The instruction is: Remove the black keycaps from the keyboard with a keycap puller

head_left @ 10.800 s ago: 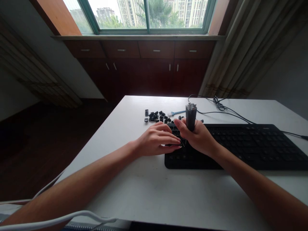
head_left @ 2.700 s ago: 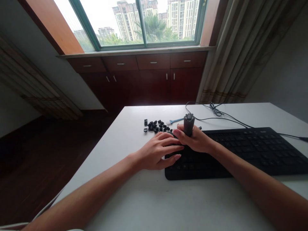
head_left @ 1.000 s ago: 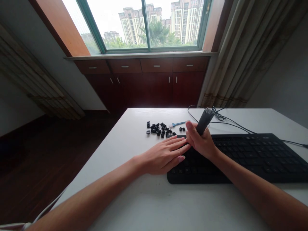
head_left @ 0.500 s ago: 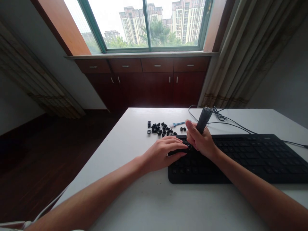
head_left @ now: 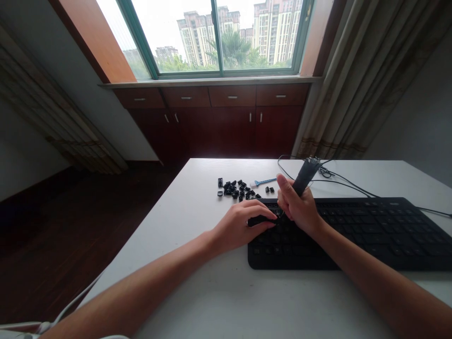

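A black keyboard [head_left: 356, 230] lies on the white table, several keycaps gone from its left part. My right hand [head_left: 300, 209] is wrapped round a keycap puller [head_left: 305, 176] with a thick dark handle, held tilted over the keyboard's upper left. Thin wire from the puller shows below the fist, close to the keys. At that wire, the thumb and index finger of my left hand [head_left: 243, 221] come together in a pinch over the left keys. What is between those fingertips is too small and dark to make out.
Several loose black keycaps [head_left: 233, 189] lie in a pile behind the keyboard's left end. Beside them is a small blue brush [head_left: 264, 182], partly behind my right hand. A black cable [head_left: 348, 188] runs along the table's back right. The table [head_left: 169, 212] ends at the left.
My right hand and the puller have moved slightly up and to the right. My left fingers have drawn closer together at the same keys.
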Motion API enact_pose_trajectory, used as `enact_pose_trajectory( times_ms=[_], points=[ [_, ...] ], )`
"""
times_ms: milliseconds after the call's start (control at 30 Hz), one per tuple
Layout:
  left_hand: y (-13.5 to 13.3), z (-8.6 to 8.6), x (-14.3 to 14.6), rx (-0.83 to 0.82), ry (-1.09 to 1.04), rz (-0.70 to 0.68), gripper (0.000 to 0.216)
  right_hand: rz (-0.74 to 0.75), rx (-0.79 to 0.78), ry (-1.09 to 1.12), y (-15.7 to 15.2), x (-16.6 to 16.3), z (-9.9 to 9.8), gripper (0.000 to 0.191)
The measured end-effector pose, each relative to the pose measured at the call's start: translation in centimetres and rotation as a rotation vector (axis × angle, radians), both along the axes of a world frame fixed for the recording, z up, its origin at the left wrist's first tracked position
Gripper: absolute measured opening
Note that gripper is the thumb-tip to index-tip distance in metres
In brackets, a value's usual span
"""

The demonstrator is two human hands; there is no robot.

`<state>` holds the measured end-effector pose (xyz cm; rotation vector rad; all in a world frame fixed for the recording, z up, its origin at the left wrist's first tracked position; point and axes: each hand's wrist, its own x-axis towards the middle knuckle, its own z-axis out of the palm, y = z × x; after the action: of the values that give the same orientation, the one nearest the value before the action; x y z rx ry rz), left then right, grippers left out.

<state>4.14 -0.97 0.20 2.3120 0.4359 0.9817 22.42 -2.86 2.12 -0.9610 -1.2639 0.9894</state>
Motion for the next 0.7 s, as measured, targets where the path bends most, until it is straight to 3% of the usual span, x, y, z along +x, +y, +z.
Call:
enact_pose_trajectory(
  times_ms=[133, 333, 500, 700],
  points=[
    [0.3, 0.1, -0.3, 0.018, -0.049, 0.009, 0.015, -0.039, 0.021, -0.022, -0.2, 0.1, 0.0, 0.057],
    [3.9, -0.3, -3.1, 0.159, -0.1, 0.303, 0.016, -0.053, 0.026, -0.036, -0.4, 0.2, -0.1, 0.057],
    [6.3, -1.2, -4.5, 0.174, 0.012, 0.482, 0.013, -0.046, 0.023, -0.045, -0.5, 0.2, -0.1, 0.057],
    [6.5, -1.6, -4.2, 0.221, 0.143, 0.581, 0.009, -0.041, 0.016, -0.05, -0.4, 0.1, 0.0, 0.056]
  ],
)
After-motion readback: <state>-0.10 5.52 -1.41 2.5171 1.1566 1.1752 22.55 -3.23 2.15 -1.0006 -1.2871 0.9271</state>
